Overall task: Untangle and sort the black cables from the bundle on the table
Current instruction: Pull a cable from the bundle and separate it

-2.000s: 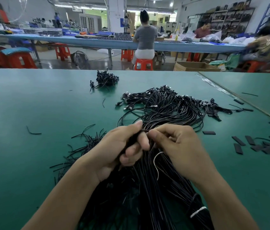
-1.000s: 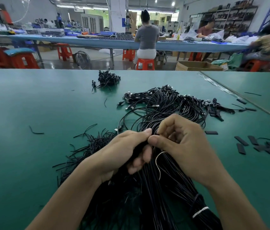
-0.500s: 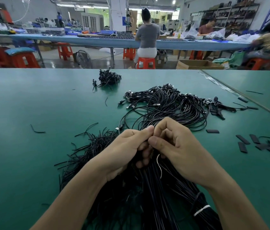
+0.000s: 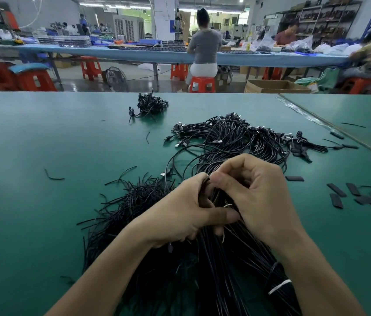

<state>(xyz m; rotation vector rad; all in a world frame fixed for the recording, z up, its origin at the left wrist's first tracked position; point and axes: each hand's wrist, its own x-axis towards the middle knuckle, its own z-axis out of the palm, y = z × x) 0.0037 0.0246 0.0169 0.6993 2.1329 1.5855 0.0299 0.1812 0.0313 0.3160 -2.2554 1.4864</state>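
Note:
A thick bundle of black cables (image 4: 223, 270) runs from the near table edge up between my hands. My left hand (image 4: 186, 213) grips a bunch of these cables, thumb lying across them. My right hand (image 4: 255, 192) pinches cable strands at the top of the bundle, fingertips meeting the left index finger. A thin white tie (image 4: 224, 233) shows between the hands, and another white tie (image 4: 279, 286) wraps the bundle lower right. Beyond the hands lies a looped heap of black cables with plugs (image 4: 237, 137). Cut black strands (image 4: 129, 206) fan out to the left.
A small black cable clump (image 4: 150, 106) sits far on the green table (image 4: 43, 144). Flat black strips (image 4: 362, 195) lie scattered at the right. A table seam (image 4: 330, 128) runs diagonally at the right. People sit at a long bench beyond.
My hands have stayed together on the bundle; the left thumb has slid down across the cables and the right fingers have curled in tighter at the top.

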